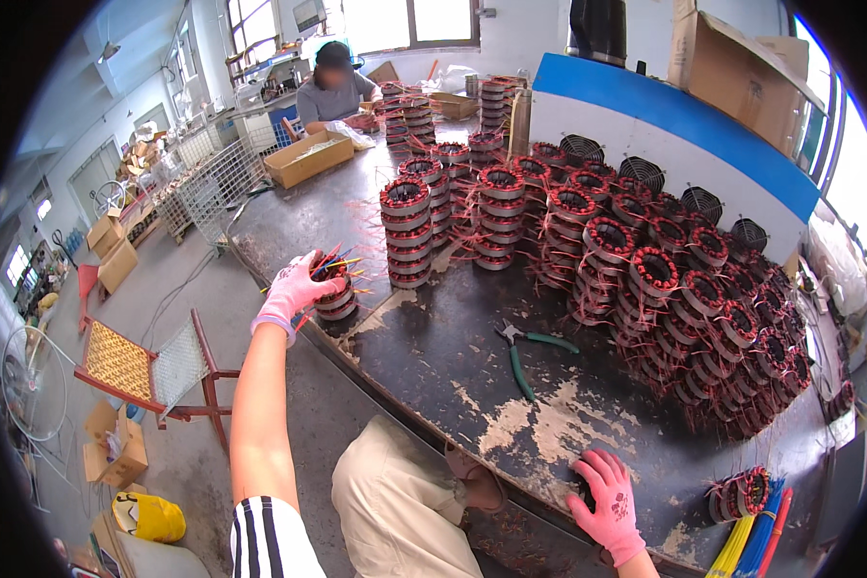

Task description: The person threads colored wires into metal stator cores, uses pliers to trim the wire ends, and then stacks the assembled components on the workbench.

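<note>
My left hand (pixel 301 291), in a pink glove, is stretched out to the table's left edge. Its fingers close on a wound stator with blue, yellow and red wire ends, on top of a short stator stack (pixel 337 306). The fingers partly hide the top stator. My right hand (pixel 611 503), also gloved in pink, rests at the near table edge with thumb and fingers apart; a dark patch shows between them. Green-handled cutting pliers (pixel 528 356) lie with handles spread between my hands. A single stator (pixel 739 494) stands on its side to the right of my right hand.
Tall stator stacks (pixel 409 231) and a dense pile of more (pixel 703 328) fill the table's far and right side. Yellow, blue and red sleeves (pixel 759 535) lie at the near right. Across the table sits a person (pixel 332 96) beside a carton (pixel 308 159). A chair (pixel 154 366) stands left.
</note>
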A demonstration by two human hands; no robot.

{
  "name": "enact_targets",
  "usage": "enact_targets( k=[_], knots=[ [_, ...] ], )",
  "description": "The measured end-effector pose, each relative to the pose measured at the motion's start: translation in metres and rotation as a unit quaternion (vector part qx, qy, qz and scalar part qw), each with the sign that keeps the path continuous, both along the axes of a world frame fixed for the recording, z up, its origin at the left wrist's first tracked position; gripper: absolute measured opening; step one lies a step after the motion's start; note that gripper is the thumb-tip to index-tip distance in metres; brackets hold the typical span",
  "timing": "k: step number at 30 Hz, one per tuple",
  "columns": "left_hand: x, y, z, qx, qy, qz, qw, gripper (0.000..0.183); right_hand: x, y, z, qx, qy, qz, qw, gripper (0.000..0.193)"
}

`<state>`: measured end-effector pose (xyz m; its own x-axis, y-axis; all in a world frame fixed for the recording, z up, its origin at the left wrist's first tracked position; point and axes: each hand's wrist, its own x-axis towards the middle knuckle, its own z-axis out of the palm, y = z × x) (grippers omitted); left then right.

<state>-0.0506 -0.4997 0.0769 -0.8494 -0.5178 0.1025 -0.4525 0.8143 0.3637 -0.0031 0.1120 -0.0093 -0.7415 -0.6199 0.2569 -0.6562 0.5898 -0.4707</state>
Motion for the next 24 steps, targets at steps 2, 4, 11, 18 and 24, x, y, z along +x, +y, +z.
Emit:
enact_targets(
  k=[2, 4, 11, 18, 24],
  knots=[
    [0.0, -0.007, -0.006, 0.013, 0.031, -0.007, 0.999, 0.104, 0.001, 0.0, -0.001, -0.003, 0.002, 0.0, 1.0, 0.05],
    [0.002, -0.008, -0.009, 0.034, 0.047, -0.01, 0.998, 0.099, -0.001, 0.0, -0.002, -0.005, 0.006, 0.003, 1.0, 0.05],
    [0.011, 0.007, -0.007, 0.061, 0.072, -0.039, 0.995, 0.095, 0.007, -0.001, 0.001, 0.003, 0.01, -0.007, 1.0, 0.049],
    [-0.01, 0.065, 0.01, -0.094, 0.257, -0.033, 0.961, 0.068, 0.025, 0.043, 0.036, -0.084, 0.138, -0.048, 0.986, 0.043],
    [0.029, 0.158, -0.026, -0.05, 0.342, -0.261, 0.901, 0.051, 0.047, 0.196, 0.074, -0.066, 0.174, -0.418, 0.889, 0.062]
  ],
)
